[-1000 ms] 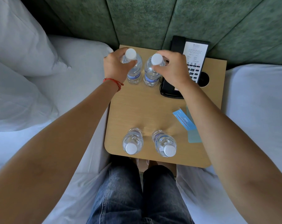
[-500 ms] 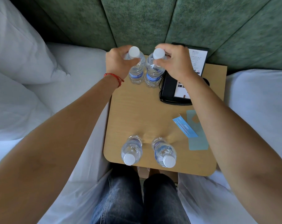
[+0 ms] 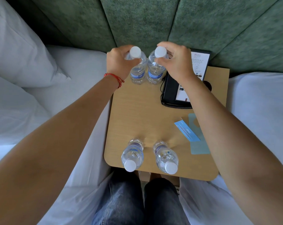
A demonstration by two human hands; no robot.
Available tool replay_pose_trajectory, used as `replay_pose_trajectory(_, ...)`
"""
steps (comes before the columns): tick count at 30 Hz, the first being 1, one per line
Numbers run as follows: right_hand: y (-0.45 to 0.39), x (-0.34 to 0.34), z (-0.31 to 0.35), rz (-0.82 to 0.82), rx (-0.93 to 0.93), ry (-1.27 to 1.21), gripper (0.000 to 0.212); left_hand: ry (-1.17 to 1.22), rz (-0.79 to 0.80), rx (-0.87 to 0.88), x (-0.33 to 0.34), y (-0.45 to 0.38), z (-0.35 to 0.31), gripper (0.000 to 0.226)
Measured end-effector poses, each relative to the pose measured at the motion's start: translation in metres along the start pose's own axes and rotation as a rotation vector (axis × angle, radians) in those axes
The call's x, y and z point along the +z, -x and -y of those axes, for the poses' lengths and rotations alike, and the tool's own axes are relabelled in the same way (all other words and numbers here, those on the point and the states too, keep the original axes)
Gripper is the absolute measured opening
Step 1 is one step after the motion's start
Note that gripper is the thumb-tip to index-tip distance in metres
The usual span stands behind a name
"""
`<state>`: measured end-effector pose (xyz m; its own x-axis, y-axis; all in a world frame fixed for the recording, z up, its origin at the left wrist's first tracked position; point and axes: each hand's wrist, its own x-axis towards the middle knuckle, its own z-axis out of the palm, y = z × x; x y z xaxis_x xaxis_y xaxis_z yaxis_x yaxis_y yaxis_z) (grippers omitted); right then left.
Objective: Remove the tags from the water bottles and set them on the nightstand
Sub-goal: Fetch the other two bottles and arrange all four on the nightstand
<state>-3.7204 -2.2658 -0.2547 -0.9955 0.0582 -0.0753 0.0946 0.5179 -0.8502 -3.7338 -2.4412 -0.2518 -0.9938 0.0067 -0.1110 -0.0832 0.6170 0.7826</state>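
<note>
Two clear water bottles with white caps stand side by side at the back of the wooden nightstand [image 3: 137,111]. My left hand [image 3: 119,62] grips the neck of the left back bottle [image 3: 138,73]. My right hand [image 3: 176,62] grips the neck of the right back bottle [image 3: 154,72]. Two more capped bottles stand at the front edge, one on the left [image 3: 132,156] and one on the right [image 3: 166,158]. Two tags lie flat at the right: a blue one [image 3: 186,131] across a pale teal one [image 3: 200,147].
A black desk phone [image 3: 171,91] with a card holder stands at the back right of the nightstand, under my right wrist. White beds flank the nightstand, with pillows [image 3: 16,51] at the left. A green padded headboard [image 3: 137,21] rises behind. My knees sit below the front edge.
Both hands have kept hold of the two back bottles and brought them closer together at the back of the nightstand. My view has shifted a little.
</note>
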Motion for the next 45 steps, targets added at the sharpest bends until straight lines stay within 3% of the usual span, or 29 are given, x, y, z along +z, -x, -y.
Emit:
replay_pose_trajectory(11,0.001,0.001,-0.006,0.014,0.043,-0.023,0.046,-0.007,0.052,-0.002,0.001,0.001,0.005,0.038)
replay_pose_trajectory(17,0.017,0.002,-0.008,-0.006,0.101,-0.088,0.062,0.038,0.044,-0.041,-0.001,0.019,0.005,0.041)
replay_pose_trajectory(26,0.118,-0.015,-0.01,-0.043,0.213,-0.254,0.044,0.216,0.009,-0.135,-0.008,0.1,0.017,0.035)
replay_pose_trajectory(32,0.202,-0.015,-0.013,-0.006,0.236,-0.277,0.036,0.35,0.158,-0.175,-0.01,0.162,0.029,0.027)
replay_pose_trajectory(38,0.258,-0.007,-0.014,0.028,0.222,-0.239,0.03,0.345,0.24,-0.173,-0.019,0.213,0.033,0.023)
replay_pose_trajectory(45,0.294,-0.003,-0.018,0.046,0.161,-0.082,0.042,0.22,0.257,-0.163,-0.019,0.262,0.042,0.028)
